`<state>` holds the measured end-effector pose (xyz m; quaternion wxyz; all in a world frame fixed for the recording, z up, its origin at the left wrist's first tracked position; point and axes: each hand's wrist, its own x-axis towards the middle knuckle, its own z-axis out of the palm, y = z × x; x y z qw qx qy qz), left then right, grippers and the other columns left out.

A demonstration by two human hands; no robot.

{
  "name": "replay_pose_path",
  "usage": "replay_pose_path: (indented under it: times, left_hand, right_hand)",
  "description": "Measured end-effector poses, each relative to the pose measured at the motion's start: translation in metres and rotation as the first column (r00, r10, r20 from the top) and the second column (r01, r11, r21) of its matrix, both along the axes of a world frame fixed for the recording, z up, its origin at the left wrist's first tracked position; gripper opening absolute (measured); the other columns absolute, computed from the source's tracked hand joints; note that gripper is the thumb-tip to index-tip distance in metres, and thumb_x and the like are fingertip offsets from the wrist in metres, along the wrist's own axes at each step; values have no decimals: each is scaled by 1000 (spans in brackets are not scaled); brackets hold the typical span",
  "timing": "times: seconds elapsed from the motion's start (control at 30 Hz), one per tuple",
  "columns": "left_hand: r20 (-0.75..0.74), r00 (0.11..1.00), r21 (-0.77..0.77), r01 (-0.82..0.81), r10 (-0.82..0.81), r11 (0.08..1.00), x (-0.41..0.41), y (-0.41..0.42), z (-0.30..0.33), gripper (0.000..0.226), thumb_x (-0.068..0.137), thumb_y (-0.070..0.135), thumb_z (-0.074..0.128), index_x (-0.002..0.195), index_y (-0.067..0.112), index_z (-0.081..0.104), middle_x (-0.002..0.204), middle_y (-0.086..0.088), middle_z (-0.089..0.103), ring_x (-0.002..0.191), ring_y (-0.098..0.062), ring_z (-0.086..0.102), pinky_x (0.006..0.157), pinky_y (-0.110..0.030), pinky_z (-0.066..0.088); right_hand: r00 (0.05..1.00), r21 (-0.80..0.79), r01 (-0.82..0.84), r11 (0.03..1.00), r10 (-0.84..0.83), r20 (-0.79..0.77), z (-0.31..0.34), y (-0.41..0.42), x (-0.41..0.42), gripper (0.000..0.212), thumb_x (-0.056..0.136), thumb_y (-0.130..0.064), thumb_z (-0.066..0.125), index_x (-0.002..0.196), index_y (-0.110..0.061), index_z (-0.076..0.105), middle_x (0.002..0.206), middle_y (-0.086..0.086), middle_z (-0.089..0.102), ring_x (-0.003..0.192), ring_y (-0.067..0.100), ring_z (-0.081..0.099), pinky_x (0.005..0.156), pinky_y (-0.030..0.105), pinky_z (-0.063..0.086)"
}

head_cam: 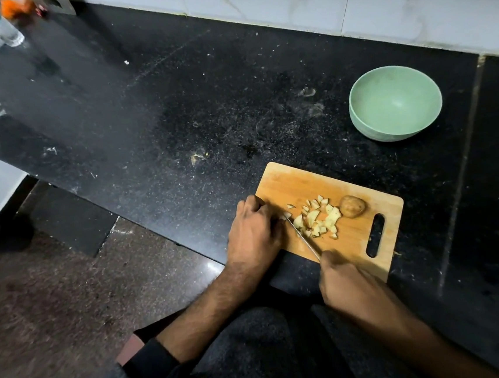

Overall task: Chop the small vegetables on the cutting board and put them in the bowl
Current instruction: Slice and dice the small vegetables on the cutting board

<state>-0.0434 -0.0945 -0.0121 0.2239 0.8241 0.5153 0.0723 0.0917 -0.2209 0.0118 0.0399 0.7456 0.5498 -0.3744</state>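
Nearest the camera, seen from the head view, the right hand [347, 283] curls round a knife handle at the near edge of the board [366, 240], its fingers wrapped tight so the handle itself is hidden; the thin knife [303, 240] runs from it slantwise across the board's near-left part. Left of the blade, the left hand [254, 234] sits on the board's left edge with knuckles up and fingers bent down onto a small pale piece by the blade's tip; how firmly it pinches that piece I cannot tell, since the fingertips are hidden. Just right of the blade lies a loose heap of chopped pieces [318, 220], pale and angular, and touching or nearly touching the heap's far-right side sits one whole potato [352, 206], brown-skinned and uncut. Beyond the board's far-right corner, well apart from it, a green bowl [395, 103] stands on the dark worktop [174, 120], holding nothing that I can see. By my reading, the potato is firm, dense and round, so it will roll under the blade unless pinned from above on its sides with bent fingers kept back from the edge; its cut faces will likely be damp and slippery. Being light and scattered, the pieces are best scooped together or swept off the lifted board, which looks stiff and has a slot handle at its right end for a grip.
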Motion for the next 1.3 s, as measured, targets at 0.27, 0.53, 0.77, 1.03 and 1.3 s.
replay_pose_path:
  times: [0.27,0.53,0.77,1.03,1.3]
  left_hand:
    - [21,1000,-24,-13,13,1000,-3,-1,-3,21,94,28,62,108,14,69,110,1,50,110,-17,45,84,-42,54]
    - [41,998,-46,-40,42,998,-2,-1,-3,21,94,17,57,110,16,71,111,0,52,111,-19,47,85,-44,53]
    - [83,994,-50,-61,65,997,-5,-2,-4,14,93,23,64,103,17,70,107,1,51,109,-18,48,86,-41,52]
    - [93,995,-38,-23,26,999,-8,0,-11,19,95,17,59,109,15,71,110,-4,54,109,-22,49,93,-40,48]
    - [60,998,-42,33,-30,999,1,2,-9,34,90,36,69,121,24,63,117,4,50,116,-16,45,88,-35,51]
  right_hand:
    - [997,33,-69,997,69,16,17,-11,16,33,107,-29,31,135,-15,41,84,-6,58,70,9,58,65,25,48]
    - [996,104,-86,991,84,30,12,11,-4,27,104,-26,36,127,-13,42,83,-1,57,84,23,69,74,37,56]
    - [996,21,-75,997,74,53,14,-10,5,29,106,-19,30,133,-12,38,103,4,70,88,15,70,62,23,39]
    - [997,120,-74,990,74,-2,15,-13,14,31,106,-32,32,129,-18,48,72,-6,57,61,3,58,57,15,46]
    - [998,139,-21,990,30,-61,6,0,5,37,106,-27,36,139,-11,45,74,-10,55,57,0,53,63,15,50]
